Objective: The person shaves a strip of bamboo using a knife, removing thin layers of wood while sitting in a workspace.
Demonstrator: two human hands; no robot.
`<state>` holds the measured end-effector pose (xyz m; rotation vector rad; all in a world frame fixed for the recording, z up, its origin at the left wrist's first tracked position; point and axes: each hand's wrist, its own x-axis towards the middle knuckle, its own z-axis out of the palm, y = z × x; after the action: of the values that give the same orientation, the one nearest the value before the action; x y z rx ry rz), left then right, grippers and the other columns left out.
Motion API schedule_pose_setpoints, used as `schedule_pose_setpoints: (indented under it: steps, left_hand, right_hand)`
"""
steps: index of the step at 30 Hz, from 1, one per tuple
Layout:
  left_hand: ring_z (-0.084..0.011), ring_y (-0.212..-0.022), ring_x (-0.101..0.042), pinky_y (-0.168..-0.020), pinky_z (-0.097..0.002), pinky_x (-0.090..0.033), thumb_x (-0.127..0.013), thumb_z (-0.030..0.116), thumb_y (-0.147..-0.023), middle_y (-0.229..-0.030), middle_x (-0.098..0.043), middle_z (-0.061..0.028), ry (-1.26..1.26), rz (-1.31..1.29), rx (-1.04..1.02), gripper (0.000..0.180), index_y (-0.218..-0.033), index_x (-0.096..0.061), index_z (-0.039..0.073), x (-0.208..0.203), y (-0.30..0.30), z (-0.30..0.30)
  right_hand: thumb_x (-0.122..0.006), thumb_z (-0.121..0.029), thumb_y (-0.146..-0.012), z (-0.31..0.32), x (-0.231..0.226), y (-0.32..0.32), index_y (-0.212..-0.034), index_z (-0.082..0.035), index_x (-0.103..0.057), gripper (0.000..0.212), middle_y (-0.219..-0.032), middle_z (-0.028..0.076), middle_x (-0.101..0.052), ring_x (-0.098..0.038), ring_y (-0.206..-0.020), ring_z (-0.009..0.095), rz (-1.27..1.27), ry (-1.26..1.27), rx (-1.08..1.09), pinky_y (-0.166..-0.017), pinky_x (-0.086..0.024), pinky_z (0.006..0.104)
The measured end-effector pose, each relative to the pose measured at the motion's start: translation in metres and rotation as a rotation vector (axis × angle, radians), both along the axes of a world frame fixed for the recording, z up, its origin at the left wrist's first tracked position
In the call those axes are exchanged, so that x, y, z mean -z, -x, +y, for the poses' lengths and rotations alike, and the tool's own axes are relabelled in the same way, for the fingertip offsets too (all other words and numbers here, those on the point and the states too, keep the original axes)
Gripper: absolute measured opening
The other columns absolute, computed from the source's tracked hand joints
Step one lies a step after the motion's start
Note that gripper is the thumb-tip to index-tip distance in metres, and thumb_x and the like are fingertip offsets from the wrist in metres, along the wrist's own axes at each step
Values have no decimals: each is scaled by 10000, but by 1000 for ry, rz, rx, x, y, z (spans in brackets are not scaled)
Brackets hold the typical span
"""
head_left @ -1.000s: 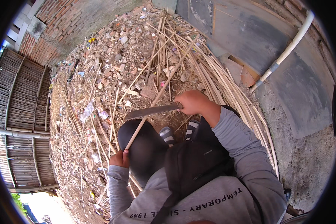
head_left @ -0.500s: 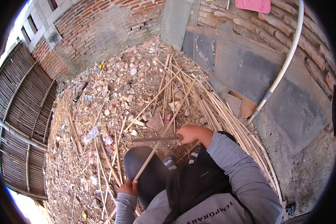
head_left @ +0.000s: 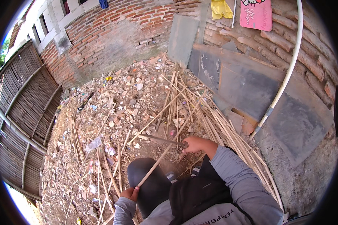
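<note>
Left hand (head_left: 131, 193): fingers are wrapping firmly round the near visible end of a long, straight, pale tan wooden strip (head_left: 156, 165). Right hand (head_left: 197, 145): fingers are folding closed round the handle of a long, narrow, dark metal blade (head_left: 159, 139); the fist is hiding most of that handle.

Landmark for all positions: the held strip. It is slanting up and away to the right from the left hand, passing over the black-trousered left knee (head_left: 142, 168). The blade is spanning it crosswise, tip pointing out to the strip's left, handle sitting to its right. Blade is showing nearly edge-on; cannot tell whether it is touching the strip.

Right of the strip, a long bundle of loose, pale tan wooden lengths (head_left: 222, 125) is lying on brown, rubble-strewn ground (head_left: 120, 108). Left of it, several scattered pale sticks (head_left: 113, 176) are lying near a crumpled, clear plastic bag (head_left: 94, 144). Farther left, a brown slatted bamboo fence (head_left: 22, 90) is standing.

Well right of the strip, a round white pipe (head_left: 285, 84) is running down in front of flat, dark grey boards (head_left: 248, 84). These are leaning against a rough reddish-brown brick wall (head_left: 317, 62), where a pink rectangular board (head_left: 256, 15) is hanging.
</note>
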<state>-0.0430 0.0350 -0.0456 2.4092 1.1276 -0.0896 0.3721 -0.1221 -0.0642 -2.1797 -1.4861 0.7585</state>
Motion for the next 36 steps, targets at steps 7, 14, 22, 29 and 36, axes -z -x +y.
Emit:
schedule_pose_setpoints:
  steps: [7,14,22,29,36]
  left_hand:
    - [-461,-821,-631,-739,-511,-484,-454,543,-947,-781,-652,-252,-34,96,48,580,-866,-686,18,-9,-9,4]
    - [-452,-786,-630,-714,-511,-479,-448,556,-945,-744,-640,-246,-35,8,31,591,-820,-673,23,7,-2,8]
    - [-452,-745,-627,-685,-512,-477,-462,560,-939,-697,-620,-247,-64,14,72,592,-786,-656,22,7,-3,10]
    - [-460,-676,-603,-631,-516,-451,-485,523,-941,-644,-581,-252,-84,-61,49,565,-731,-615,14,3,-8,3]
    - [-467,-671,-604,-633,-529,-460,-487,528,-933,-641,-590,-256,-153,-39,16,587,-683,-622,14,4,-8,-2]
  right_hand:
    - [-751,-390,-731,2,0,14,-1030,-68,-681,445,-891,186,-679,-663,-887,350,-116,102,-80,-777,-511,454]
    - [-760,-397,-731,2,12,-19,-1064,-72,-672,473,-943,179,-685,-663,-915,336,-1,96,62,-781,-509,439]
    - [-753,-391,-747,1,-8,19,-1039,-75,-680,437,-896,182,-674,-655,-893,357,-110,93,-154,-782,-502,455]
    - [-766,-387,-736,-5,19,-28,-945,-56,-690,399,-879,174,-684,-662,-880,345,2,31,106,-759,-500,441]
    - [-733,-324,-747,-1,0,10,-917,-83,-685,299,-841,160,-683,-664,-837,348,-109,46,-82,-729,-506,452]
